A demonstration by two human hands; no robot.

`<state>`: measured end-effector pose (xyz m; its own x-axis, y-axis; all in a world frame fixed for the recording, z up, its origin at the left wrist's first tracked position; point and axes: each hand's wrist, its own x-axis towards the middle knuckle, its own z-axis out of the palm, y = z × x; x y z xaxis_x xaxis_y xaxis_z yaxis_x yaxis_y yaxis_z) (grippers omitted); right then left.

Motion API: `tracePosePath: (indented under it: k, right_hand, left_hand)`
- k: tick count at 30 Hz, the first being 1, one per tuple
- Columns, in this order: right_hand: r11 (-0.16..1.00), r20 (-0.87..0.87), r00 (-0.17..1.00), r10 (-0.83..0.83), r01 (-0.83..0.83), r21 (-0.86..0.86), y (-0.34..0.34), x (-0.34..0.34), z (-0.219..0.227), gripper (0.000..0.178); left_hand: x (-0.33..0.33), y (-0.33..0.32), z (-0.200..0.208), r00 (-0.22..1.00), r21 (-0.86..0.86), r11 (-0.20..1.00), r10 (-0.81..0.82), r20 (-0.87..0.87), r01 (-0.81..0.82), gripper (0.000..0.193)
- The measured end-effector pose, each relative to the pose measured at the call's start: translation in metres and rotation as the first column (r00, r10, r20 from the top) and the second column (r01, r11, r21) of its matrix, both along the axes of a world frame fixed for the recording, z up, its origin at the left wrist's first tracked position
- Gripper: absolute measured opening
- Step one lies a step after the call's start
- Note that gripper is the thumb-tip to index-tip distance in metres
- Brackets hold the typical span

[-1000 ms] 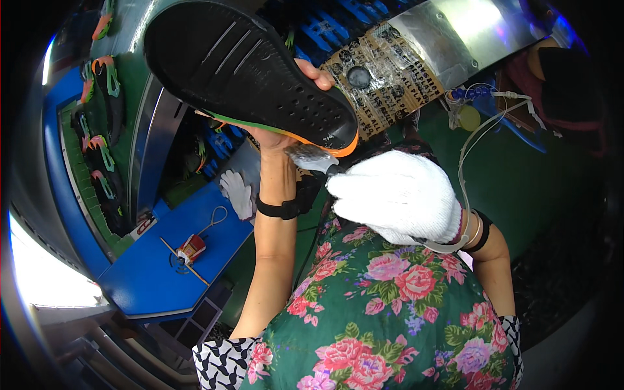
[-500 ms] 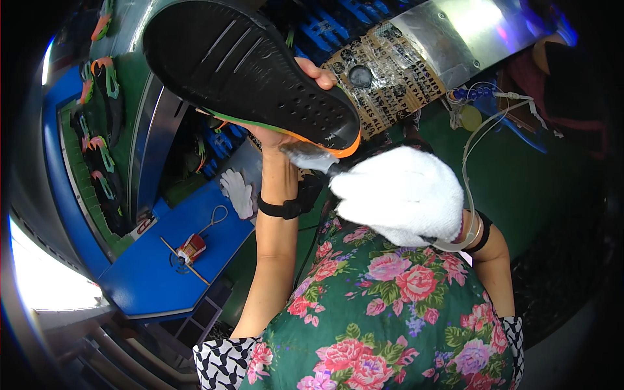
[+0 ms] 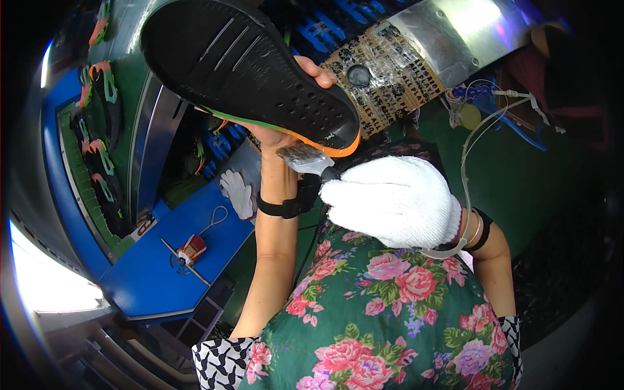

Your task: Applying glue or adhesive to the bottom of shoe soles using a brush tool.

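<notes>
My bare left hand [image 3: 272,135] grips a large black shoe sole [image 3: 240,84] from beneath and holds it tilted. Its fingertips show over the far edge. The upper face has slots toward the left end and rows of small holes toward the right, with a green and orange rim. My right hand [image 3: 396,201], in a white knit glove, is closed on a flat brush [image 3: 305,159] with a metal ferrule and dark handle. The bristles lie beside the orange rim, by my left wrist; whether they touch it I cannot tell. A clear tube [image 3: 465,169] runs down to the right wrist.
Beyond the sole are a cardboard-covered ledge [image 3: 390,78] and a metal plate [image 3: 448,32]. On the left, a blue table [image 3: 156,279] bears a white glove [image 3: 238,194] and a red object with a stick [image 3: 192,248]. Several colourful shoe parts [image 3: 101,156] lie at far left.
My right hand has shifted slightly left and down, and the brush has turned so its bristles and ferrule show more clearly. The sole and left hand have barely moved.
</notes>
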<state>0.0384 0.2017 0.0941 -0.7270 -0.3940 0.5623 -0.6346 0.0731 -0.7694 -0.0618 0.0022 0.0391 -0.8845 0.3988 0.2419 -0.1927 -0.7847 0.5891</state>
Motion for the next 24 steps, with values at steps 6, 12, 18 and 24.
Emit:
tracePosePath:
  k: [6,12,18,24]
  right_hand:
    - [1.0,-0.054,0.998,-0.029,0.029,0.01,0.011,-0.002,-0.004,0.025]
    - [0.994,-0.028,0.994,-0.104,0.105,0.034,0.014,0.003,-0.008,0.025]
    - [0.992,0.108,0.987,-0.121,0.117,0.04,0.017,-0.003,-0.003,0.029]
    - [0.982,0.305,0.951,0.044,0.016,-0.19,0.027,-0.008,0.001,0.02]
  left_hand:
    - [-0.001,-0.003,-0.003,0.998,-0.062,0.997,0.036,-0.053,-0.039,0.089]
    - [0.001,-0.003,-0.006,0.999,-0.094,0.995,0.027,-0.037,-0.03,0.093]
    - [0.004,0.005,-0.001,0.999,-0.091,0.995,0.035,0.013,-0.034,0.094]
    - [0.007,0.004,-0.004,0.995,-0.076,0.997,0.025,0.097,-0.018,0.095]
